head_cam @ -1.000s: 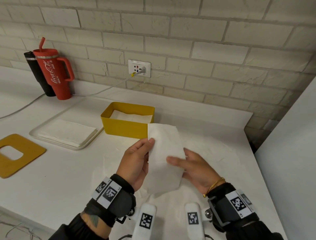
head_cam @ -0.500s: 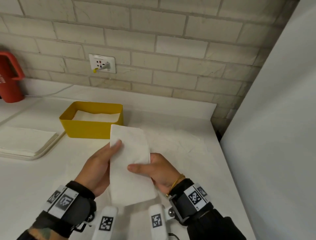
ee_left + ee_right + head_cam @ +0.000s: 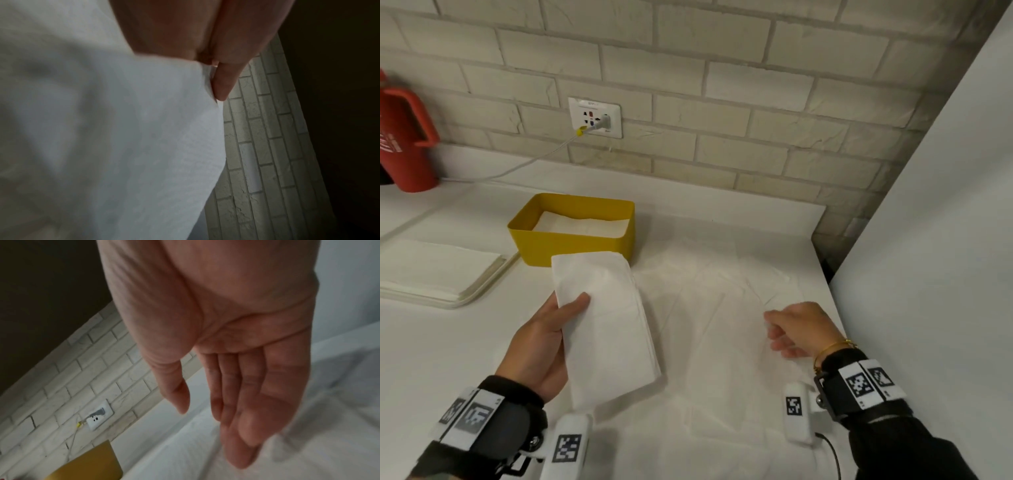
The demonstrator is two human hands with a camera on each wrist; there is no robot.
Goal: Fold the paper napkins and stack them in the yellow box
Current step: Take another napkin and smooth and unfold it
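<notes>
My left hand (image 3: 551, 339) holds a folded white napkin (image 3: 606, 325), thumb on top and fingers beneath, just in front of the yellow box (image 3: 571, 241). In the left wrist view the folded napkin (image 3: 113, 138) fills most of the frame, with the thumb (image 3: 230, 76) lying along its edge. The yellow box has folded napkins (image 3: 582, 224) lying inside it. My right hand (image 3: 796, 329) hovers empty over the crumpled white paper sheet (image 3: 722, 308) on the counter, apart from the napkin. The right wrist view shows the right hand (image 3: 236, 386) with straight, relaxed fingers.
A white tray (image 3: 482, 291) with a stack of unfolded napkins (image 3: 434, 267) lies left of the box. A red tumbler (image 3: 404, 144) stands at the far left by the brick wall. A cable runs from the wall socket (image 3: 595, 117). A white panel (image 3: 935, 274) bounds the counter on the right.
My right hand has let go of the folded napkin and moved right, over the paper sheet. The left hand alone holds the napkin now. The head view has swung.
</notes>
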